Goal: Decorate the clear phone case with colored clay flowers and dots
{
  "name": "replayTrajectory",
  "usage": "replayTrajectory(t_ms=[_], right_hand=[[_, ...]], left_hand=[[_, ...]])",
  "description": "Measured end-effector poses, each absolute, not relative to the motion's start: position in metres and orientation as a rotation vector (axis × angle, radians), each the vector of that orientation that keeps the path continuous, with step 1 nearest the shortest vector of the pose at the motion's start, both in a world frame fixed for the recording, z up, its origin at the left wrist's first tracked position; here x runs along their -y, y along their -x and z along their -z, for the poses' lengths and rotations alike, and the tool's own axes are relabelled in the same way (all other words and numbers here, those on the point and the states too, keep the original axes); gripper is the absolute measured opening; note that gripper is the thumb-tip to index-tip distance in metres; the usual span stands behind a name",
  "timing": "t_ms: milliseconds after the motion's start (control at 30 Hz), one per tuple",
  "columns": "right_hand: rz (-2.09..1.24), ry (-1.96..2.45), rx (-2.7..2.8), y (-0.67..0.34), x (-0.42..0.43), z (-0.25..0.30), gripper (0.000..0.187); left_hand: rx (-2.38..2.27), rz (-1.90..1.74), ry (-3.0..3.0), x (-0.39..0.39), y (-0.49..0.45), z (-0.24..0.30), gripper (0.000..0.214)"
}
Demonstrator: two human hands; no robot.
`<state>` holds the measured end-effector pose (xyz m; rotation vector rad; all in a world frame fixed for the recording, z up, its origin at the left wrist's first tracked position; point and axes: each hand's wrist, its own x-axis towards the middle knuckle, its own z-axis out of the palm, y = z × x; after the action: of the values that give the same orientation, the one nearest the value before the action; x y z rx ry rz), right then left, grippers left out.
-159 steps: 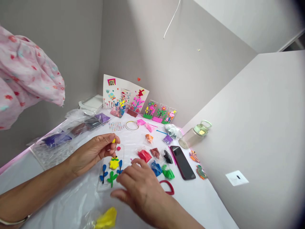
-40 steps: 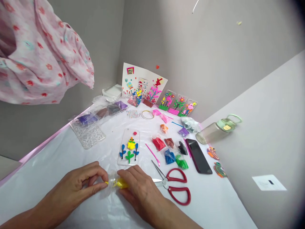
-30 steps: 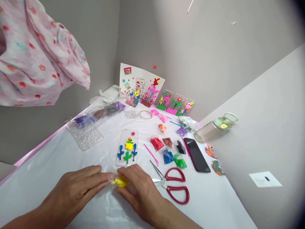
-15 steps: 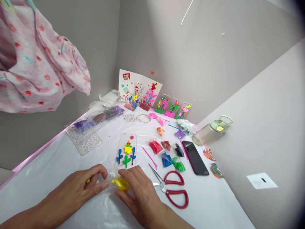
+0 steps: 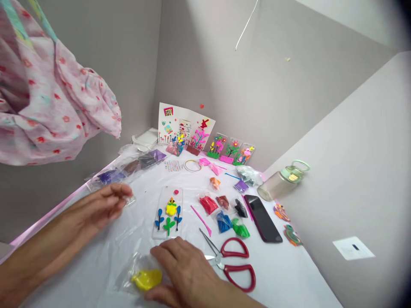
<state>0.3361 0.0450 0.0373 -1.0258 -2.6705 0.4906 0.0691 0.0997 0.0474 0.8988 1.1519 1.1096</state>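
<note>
A clear bag of yellow clay [image 5: 147, 279] lies at the front of the table. My right hand [image 5: 186, 269] is beside it, palm down and fingers apart, its thumb at the bag's right edge. My left hand [image 5: 102, 205] is raised at the left with loosely curled fingers; what they hold, if anything, is hidden. Beyond the hands lies a clear plate [image 5: 156, 231] bearing a yellow clay figure [image 5: 171, 207], a green sprout [image 5: 168, 226] and two blue flowers with dark stems. Red-handled scissors [image 5: 220, 259] lie just right of my right hand.
Small bags of red [image 5: 208, 205], blue [image 5: 224, 221] and green clay [image 5: 240, 228] lie near a pink tool [image 5: 201, 220]. A phone [image 5: 262, 219] and a bottle [image 5: 282, 182] are at the right. Decorated plates [image 5: 233, 149] lean on the wall. Pink floral cloth [image 5: 64, 111] hangs left.
My left hand has lifted away to the left; the yellow bit between its fingers no longer shows. The yellow clay bag has moved toward me, and my right hand has loosened from it.
</note>
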Motion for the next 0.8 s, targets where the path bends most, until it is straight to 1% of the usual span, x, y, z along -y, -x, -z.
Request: replayTrajectory(t_ms=[33, 100, 167, 233, 300, 367, 400, 467, 533, 633, 800], right_hand=[[-0.521, 1.059, 2.628, -0.341, -0.049, -0.050, 0.044], [-0.590, 1.119, 2.540, -0.350, -0.061, -0.075, 0.033], [-0.661, 1.184, 2.440, -0.356, -0.076, -0.094, 0.024], [-0.724, 1.226, 2.339, -0.360, -0.094, -0.101, 0.019], [-0.786, 1.260, 2.243, -0.363, -0.112, -0.101, 0.017], [-0.847, 1.282, 2.160, -0.365, -0.130, -0.096, 0.016], [-0.873, 1.288, 2.128, -0.367, -0.139, -0.094, 0.016], [-0.920, 1.290, 2.091, -0.369, -0.154, -0.089, 0.017], [-0.960, 1.299, 2.068, -0.370, -0.168, -0.084, 0.019], [-1.007, 1.313, 2.041, -0.370, -0.183, -0.075, 0.018], [-1.067, 1.285, 2.022, -0.371, -0.193, -0.058, 0.017]], left_hand=[[-1.079, -1.203, -0.770, -0.109, -0.077, -0.060, 0.013], [-0.969, -1.358, -0.655, -0.127, -0.099, -0.081, 0.020], [-0.924, -1.367, -0.615, -0.145, -0.121, -0.092, 0.024], [-0.885, -1.339, -0.653, -0.162, -0.141, -0.094, 0.024], [-0.861, -1.277, -0.719, -0.179, -0.154, -0.090, 0.019], [-0.850, -1.211, -0.790, -0.195, -0.161, -0.084, 0.006], [-0.848, -1.181, -0.826, -0.203, -0.163, -0.081, 0.005], [-0.848, -1.129, -0.900, -0.219, -0.164, -0.074, 0.022], [-0.860, -1.086, -0.968, -0.232, -0.164, -0.066, 0.032], [-0.898, -1.040, -1.048, -0.246, -0.165, -0.054, 0.036], [-0.965, -0.973, -1.130, -0.249, -0.165, -0.037, 0.035]])
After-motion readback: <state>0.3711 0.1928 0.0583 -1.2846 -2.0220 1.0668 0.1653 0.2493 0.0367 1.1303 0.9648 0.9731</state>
